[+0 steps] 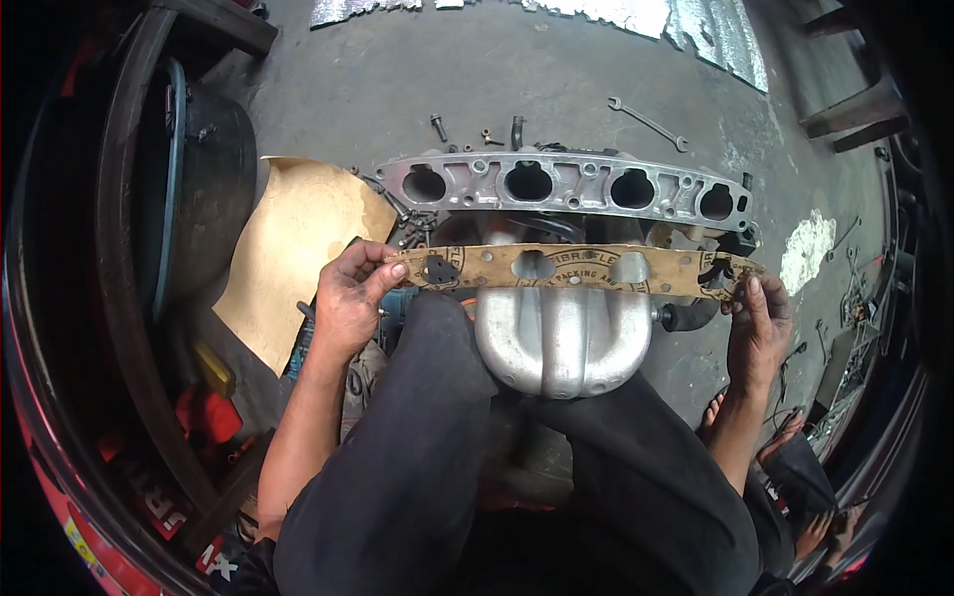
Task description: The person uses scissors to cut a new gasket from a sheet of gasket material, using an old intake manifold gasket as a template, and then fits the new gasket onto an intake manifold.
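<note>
Stretched between both hands is a long brown paper gasket (487,266) with a row of round holes and dark print. My left hand (348,293) pinches its left end between thumb and fingers. At the opposite end my right hand (760,323) grips it, thumb on top. Just beyond the gasket sits a metal intake manifold (581,186), its flange facing up with a row of dark ports. The manifold's rounded silver runners (561,343) come toward me between my knees, and the gasket hides part of them.
A tan gasket sheet (298,248) lies on the floor at left, beside several loose bolts (422,230). Beyond the manifold are a wrench (648,124) and a bolt (437,127). A dark metal frame (134,248) stands at far left. Another person's feet (815,531) show at lower right.
</note>
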`<state>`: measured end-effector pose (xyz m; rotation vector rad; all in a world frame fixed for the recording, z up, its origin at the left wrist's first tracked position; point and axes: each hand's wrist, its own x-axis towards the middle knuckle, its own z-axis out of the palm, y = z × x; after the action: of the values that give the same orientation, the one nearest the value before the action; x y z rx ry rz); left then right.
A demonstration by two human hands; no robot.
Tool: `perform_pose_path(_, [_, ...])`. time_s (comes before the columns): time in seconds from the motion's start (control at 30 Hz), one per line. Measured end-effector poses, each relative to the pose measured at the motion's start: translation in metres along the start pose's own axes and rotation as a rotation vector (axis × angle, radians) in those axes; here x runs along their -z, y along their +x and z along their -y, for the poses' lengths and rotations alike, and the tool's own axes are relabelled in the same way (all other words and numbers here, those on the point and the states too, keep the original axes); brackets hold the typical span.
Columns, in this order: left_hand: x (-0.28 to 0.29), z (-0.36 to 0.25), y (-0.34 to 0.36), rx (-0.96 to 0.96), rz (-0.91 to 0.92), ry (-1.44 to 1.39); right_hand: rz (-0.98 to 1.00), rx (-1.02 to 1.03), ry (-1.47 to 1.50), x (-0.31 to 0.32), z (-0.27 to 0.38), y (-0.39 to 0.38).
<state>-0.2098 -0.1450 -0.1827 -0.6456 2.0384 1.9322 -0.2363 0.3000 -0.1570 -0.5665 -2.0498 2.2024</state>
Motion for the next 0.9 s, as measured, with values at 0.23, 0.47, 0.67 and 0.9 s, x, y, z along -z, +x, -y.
perform_pose_path(0.23, [-0.001,-0.003,0.002,-0.009,-0.012,0.014,-0.006,-0.018,0.007,0.002,-0.002,0.001])
perform_pose_path(0.47, [0.0,-0.003,0.002,-0.022,-0.02,0.016,0.002,-0.031,0.021,0.008,-0.009,0.002])
perform_pose_path(0.67, [-0.001,-0.007,0.003,-0.021,-0.03,0.015,-0.014,-0.026,0.021,0.007,-0.008,0.002])
perform_pose_path(0.9, [-0.003,-0.012,0.004,-0.036,-0.066,-0.015,-0.008,-0.04,0.011,0.007,-0.009,0.003])
